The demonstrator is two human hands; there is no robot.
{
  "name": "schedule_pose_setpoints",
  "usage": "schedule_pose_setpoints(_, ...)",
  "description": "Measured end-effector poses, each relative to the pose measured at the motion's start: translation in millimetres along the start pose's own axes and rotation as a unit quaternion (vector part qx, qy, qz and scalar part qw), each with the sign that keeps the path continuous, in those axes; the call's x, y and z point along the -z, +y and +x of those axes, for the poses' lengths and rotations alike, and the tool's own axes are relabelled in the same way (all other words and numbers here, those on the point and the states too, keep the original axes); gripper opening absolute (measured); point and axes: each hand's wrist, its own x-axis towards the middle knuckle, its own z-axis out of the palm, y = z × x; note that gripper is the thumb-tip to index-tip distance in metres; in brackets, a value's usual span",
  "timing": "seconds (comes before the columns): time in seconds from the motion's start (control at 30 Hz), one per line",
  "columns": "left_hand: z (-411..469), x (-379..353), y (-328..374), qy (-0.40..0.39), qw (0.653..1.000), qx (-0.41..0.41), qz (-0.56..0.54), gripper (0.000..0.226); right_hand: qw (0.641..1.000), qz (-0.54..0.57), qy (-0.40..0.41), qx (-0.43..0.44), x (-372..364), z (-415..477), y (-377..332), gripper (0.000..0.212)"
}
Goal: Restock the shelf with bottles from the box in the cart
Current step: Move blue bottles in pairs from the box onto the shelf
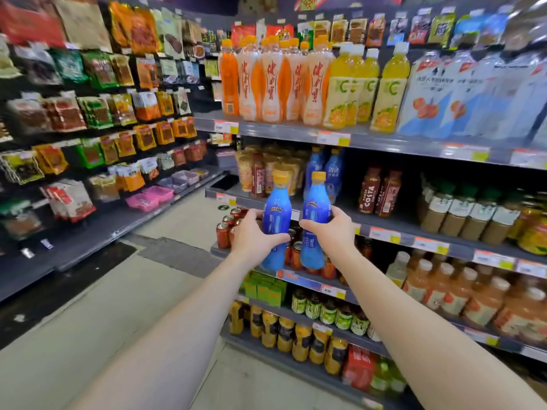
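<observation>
Drinks shelf (460,250), second tier down, is where I judge these go: matching blue stock (333,170) stands far back there, with bare board in front of it. The cart and box are out of view.

Open room: the bay runs between the tan coffee bottles (257,176) on the left and the Costa bottles (380,193) on the right. It looks wide enough for two side by side. The tier above (384,140) overhangs, so headroom over the caps is the tight edge. Red cans (225,232) sit just below the hands; a low approach could clip them.

Two blue bottles are in the air in front of the shelf lip, upright and near each other, not yet set down. Left bottle (276,214): left hand (251,232), grip wrapped round the mid-body. Right bottle (316,208): right hand (334,232), grip clamped the same way, thumb across the label.

To do it well: I would lift both bases clear of the lip, feed one in at a time, keep them vertical and labels outward, push back to the existing row, and release only once each base sits flat.
</observation>
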Motion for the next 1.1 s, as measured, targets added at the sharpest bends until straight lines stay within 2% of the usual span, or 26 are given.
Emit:
schedule_pose_setpoints(0.37, 141.7, -31.2, -38.9, -0.061, 0.998, 0.007, 0.012, 0.07, 0.997, -0.041, 0.051, -0.03, -62.5, 149.5, 19.0, 0.051)
schedule_pose_setpoints(0.53, 194.2, -48.9, -50.9, -0.09, 0.996, 0.0, -0.004, 0.066, 0.995, -0.029, 0.089, -0.039, -77.9, 199.6, 20.5, 0.069)
schedule_pose_setpoints(0.67, 225.7, -58.4, -54.2, -0.116, 0.993, -0.001, -0.018, 0.072, 0.994, -0.038, 0.1, -0.029, -88.1, 224.4, 23.0, 0.057)
schedule_pose_setpoints(0.9, 265.7, -64.1, -63.1, -0.18, 0.983, -0.032, -0.006, 0.075, 0.986, -0.065, 0.155, -0.009, -106.5, 251.8, 35.5, 0.065)
schedule_pose_setpoints(1.0, 279.1, -64.0, -66.2, -0.206, 0.978, -0.04, -0.01, 0.075, 0.983, -0.059, 0.173, -0.014, -112.0, 259.1, 37.8, 0.058)
schedule_pose_setpoints(1.1, 289.9, -60.7, -66.9, -0.225, 0.973, -0.043, -0.019, 0.072, 0.981, -0.055, 0.183, -0.019, -117.4, 264.6, 41.1, 0.061)
